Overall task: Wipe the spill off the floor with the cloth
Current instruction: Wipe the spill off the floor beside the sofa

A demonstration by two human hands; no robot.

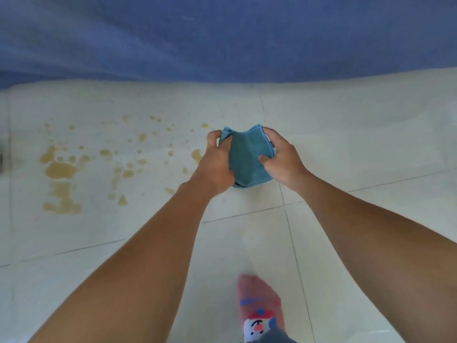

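A folded teal cloth (pixel 247 157) is held above the floor between both hands. My left hand (pixel 215 164) grips its left edge and my right hand (pixel 284 159) grips its right edge, fingers curled over the top corners. The spill (pixel 61 169) is a yellow-brown liquid on the pale tiled floor, with bigger puddles at the far left and many small drops scattered rightward up to my left hand. The cloth hangs to the right of most of the spill and does not touch it.
A blue fabric surface (pixel 222 33) fills the top of the view along the floor's far edge. A foot in a pink patterned sock (pixel 259 310) stands on the tiles at the bottom. A dark object (pixel 2 157) shows at the left edge.
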